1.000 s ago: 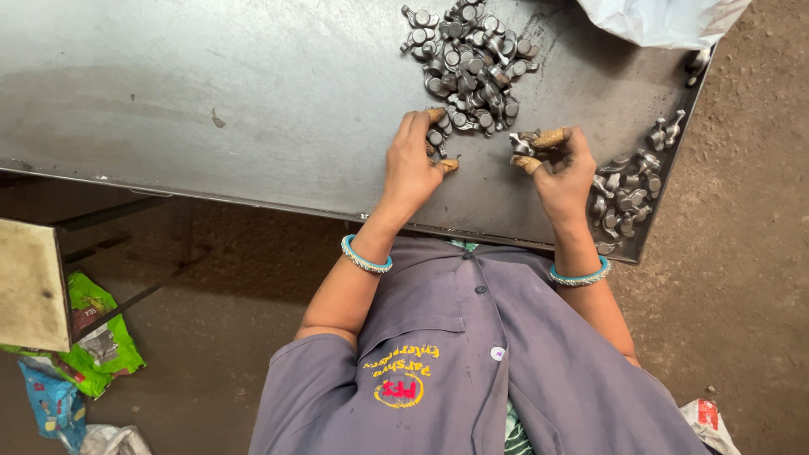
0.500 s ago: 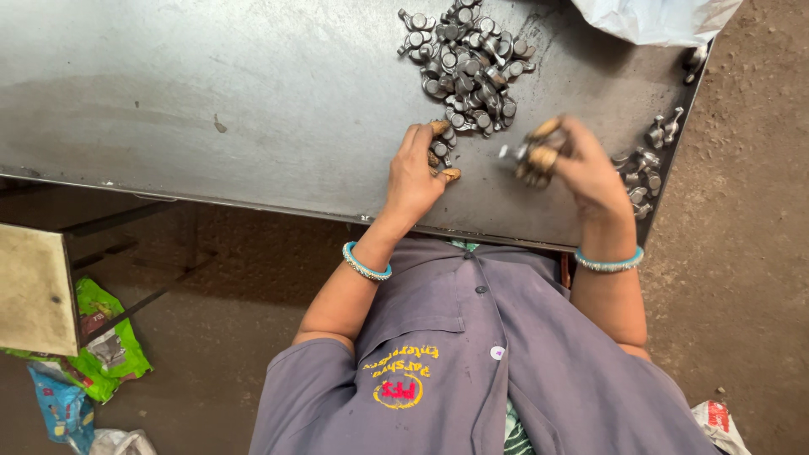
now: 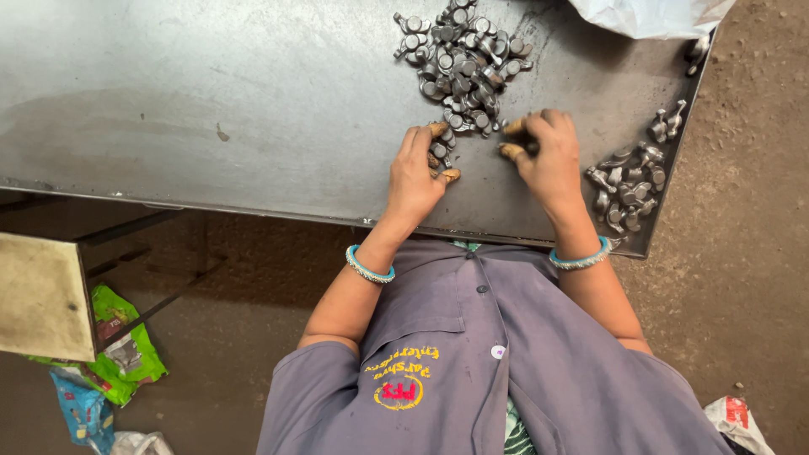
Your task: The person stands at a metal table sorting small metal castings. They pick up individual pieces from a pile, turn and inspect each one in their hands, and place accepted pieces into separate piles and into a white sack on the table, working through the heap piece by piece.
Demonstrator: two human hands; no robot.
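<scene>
We see the left hand (image 3: 415, 173) pinching a small metal part (image 3: 437, 152) at the near edge of the pile (image 3: 462, 63) on the bench (image 3: 211, 101). The right hand (image 3: 548, 152) curls around another; its grip is hidden.

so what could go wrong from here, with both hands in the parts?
1. The smaller heap of metal parts lies close to the table's right edge; a nudge from the right hand could send pieces onto the dirt floor.
2. Both bare hands, the left hand too, work among the main pile of metal parts, so pinches or scrapes on rough metal seem possible.
3. The two heaps look alike; pieces could get mixed.
</scene>
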